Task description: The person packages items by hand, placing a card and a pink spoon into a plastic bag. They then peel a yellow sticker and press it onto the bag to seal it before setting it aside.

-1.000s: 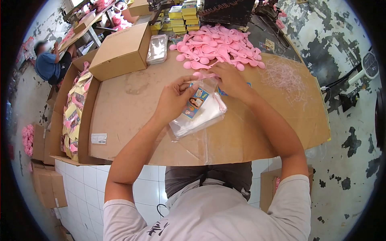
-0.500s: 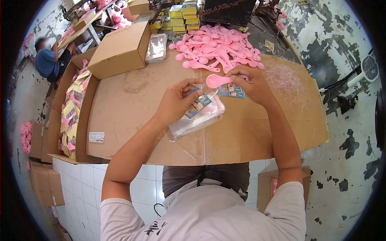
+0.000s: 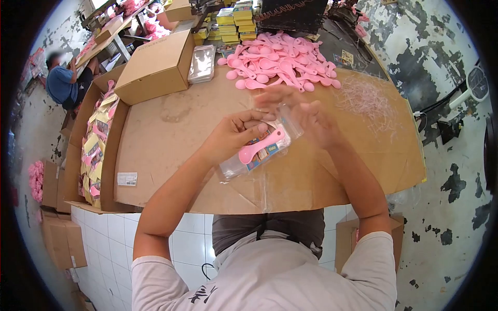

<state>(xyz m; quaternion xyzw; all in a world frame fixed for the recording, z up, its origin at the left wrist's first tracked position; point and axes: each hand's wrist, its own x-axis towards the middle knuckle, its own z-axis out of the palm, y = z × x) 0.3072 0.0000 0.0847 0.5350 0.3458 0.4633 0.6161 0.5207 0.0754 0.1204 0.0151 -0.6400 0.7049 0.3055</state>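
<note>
A pink measuring spoon (image 3: 259, 146) lies slanted over a blue printed card (image 3: 271, 150) on clear plastic bags (image 3: 234, 169) at the middle of the table. Whether the spoon and card are inside the top bag is hard to see. My left hand (image 3: 236, 132) is closed, thumb and fingers pinching the top bag's edge beside the spoon. To the right, my right hand (image 3: 317, 120) is raised above the bag's other end, blurred by motion. Its fingers look stretched out and apart, with nothing visible in them. Beyond both hands sits a heap of pink spoons (image 3: 282, 59).
An open carton (image 3: 111, 171) of packed spoons and cards stands at the left. Behind are a closed box (image 3: 153, 67), clear bags (image 3: 202, 63) and stacked yellow cards (image 3: 243, 20). Pink plastic strands (image 3: 368, 103) lie right. A person (image 3: 62, 83) sits far left.
The pink spoon has left my right hand and now lies across the card and bags. My right hand has opened out. The second blue card is no longer seen by that hand.
</note>
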